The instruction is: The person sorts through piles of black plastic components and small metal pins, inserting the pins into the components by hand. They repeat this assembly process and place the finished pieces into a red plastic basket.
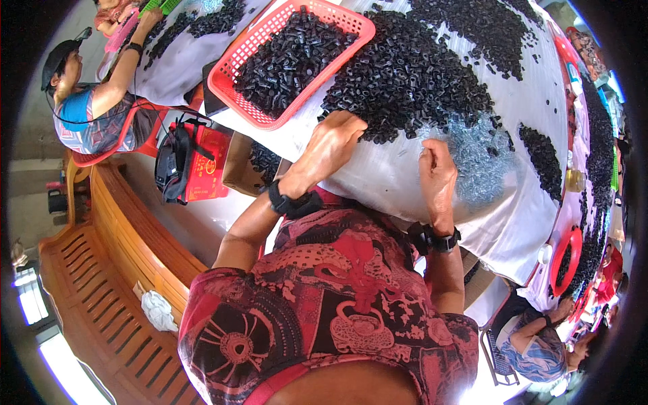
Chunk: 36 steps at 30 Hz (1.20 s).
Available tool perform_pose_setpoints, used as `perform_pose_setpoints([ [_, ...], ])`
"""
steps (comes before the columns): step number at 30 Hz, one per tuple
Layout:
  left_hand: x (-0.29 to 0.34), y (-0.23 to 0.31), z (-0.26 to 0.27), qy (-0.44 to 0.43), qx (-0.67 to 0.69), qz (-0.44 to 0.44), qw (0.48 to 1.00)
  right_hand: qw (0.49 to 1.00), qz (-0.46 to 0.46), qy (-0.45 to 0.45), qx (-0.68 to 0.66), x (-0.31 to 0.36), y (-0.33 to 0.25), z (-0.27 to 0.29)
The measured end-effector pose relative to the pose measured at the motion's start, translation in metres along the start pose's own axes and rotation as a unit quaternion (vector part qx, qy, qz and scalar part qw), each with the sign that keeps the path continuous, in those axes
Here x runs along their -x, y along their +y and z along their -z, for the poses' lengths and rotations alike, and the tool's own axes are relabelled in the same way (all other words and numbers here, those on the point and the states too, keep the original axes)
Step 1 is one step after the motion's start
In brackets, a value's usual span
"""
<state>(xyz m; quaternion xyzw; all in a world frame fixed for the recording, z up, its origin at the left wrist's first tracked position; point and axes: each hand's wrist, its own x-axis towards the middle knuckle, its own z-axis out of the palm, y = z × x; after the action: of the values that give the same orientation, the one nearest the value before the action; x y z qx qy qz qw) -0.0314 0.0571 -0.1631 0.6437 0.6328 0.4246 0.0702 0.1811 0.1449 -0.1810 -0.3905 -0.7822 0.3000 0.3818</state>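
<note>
My left hand (335, 140) is closed, its fingers curled at the near edge of a large pile of small black plastic pieces (412, 74). What it grips, if anything, is hidden. To its right, my right hand (439, 165) is closed in a pinch beside a heap of small clear plastic pieces (480, 155). I cannot make out anything between its fingertips. The two hands are apart, above the white table cover (385, 172). Both wrists wear black straps.
A red plastic basket (246, 116) full of black pieces stands at the far left of the table. Below lie a cardboard box (241, 162) and a red bag (208, 165). A wooden bench (128, 229) is at left. Other people (88, 111) work at neighbouring tables.
</note>
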Motion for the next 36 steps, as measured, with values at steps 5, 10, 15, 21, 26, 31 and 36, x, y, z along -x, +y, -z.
perform_pose_setpoints([
  [5, -0.05, -0.008, -0.031, -0.021, -0.025, -0.064, 0.997, 0.995, -0.075, -0.031, -0.055, 0.015, -0.004, 0.002],
  [10, -0.09, -0.018, -0.058, -0.026, -0.08, -0.11, 0.99, 0.997, -0.055, -0.04, -0.04, 0.023, -0.01, 0.005],
  [15, -0.109, -0.026, -0.067, -0.03, -0.199, -0.117, 0.973, 0.995, -0.055, -0.061, -0.051, 0.029, -0.013, 0.007],
  [21, -0.104, -0.036, -0.072, -0.025, -0.227, -0.075, 0.971, 0.994, -0.048, -0.076, -0.058, 0.028, -0.015, 0.005],
  [26, -0.1, -0.049, -0.074, -0.001, -0.179, -0.092, 0.98, 0.993, -0.039, -0.094, -0.066, 0.029, -0.016, 0.003],
  [31, -0.091, -0.037, -0.059, 0.021, 0.161, 0.017, 0.987, 0.995, -0.046, -0.047, -0.079, 0.03, -0.012, 0.005],
  [36, -0.073, -0.02, -0.038, 0.018, 0.071, 0.055, 0.996, 0.992, -0.069, -0.04, -0.097, 0.027, -0.004, 0.003],
])
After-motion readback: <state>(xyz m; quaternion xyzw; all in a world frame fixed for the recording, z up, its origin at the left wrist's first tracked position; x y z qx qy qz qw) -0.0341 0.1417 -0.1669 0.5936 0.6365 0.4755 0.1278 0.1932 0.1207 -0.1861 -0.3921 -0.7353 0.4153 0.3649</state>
